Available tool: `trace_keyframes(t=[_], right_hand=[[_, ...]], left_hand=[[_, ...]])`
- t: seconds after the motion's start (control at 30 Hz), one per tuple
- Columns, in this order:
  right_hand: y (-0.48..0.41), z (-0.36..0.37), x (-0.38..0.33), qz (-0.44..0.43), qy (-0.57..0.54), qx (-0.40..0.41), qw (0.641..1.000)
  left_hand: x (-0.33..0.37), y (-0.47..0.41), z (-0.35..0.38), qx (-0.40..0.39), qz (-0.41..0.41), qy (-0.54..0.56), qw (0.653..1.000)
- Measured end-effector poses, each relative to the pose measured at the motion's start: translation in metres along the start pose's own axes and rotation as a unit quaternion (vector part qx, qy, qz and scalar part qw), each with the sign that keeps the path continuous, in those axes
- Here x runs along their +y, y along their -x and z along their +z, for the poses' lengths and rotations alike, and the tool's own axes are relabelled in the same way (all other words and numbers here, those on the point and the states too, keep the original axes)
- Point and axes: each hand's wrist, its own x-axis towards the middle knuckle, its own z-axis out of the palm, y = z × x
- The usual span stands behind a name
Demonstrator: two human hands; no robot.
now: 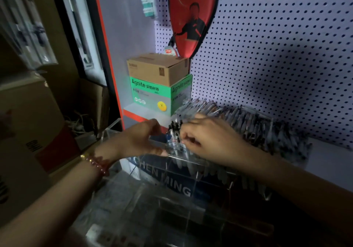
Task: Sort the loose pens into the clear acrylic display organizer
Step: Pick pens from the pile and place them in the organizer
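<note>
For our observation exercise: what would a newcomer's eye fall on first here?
A red racket cover hangs on the pegboard, top centre. Below it a brown carton sits on a green box. In the middle, the right hand pinches a bunch of pens over the clear organizer, left hand alongside.

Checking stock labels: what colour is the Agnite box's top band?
Green, on the Agnite box in head view.

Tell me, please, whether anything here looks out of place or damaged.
Nothing stands out. The bundle of pens between the left hand and right hand stands upright in the organizer, and the pens behind lean in packed rows. The picture is dim and blurred, so small faults could be missed.
</note>
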Motion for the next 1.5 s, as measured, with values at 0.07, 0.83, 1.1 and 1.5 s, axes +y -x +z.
trace_keyframes(t=[0.07, 0.83, 1.1, 1.5], right_hand=[[0.002, 0.005, -0.008, -0.025, 0.089, -0.057, 0.994], [0.002, 0.012, -0.011, 0.023, 0.136, -0.099, 0.985], [0.014, 0.005, -0.006, 0.039, 0.13, -0.114, 0.984], [0.017, -0.001, 0.007, 0.035, 0.051, -0.134, 0.989]], left_hand=[[-0.008, 0.006, 0.008, 0.028, 0.038, -0.081, 0.996], [-0.01, 0.012, 0.031, 0.152, 0.059, -0.046, 0.986], [0.001, 0.009, 0.038, 0.163, 0.083, -0.074, 0.98], [0.014, -0.004, 0.003, -0.023, 0.122, -0.074, 0.989]])
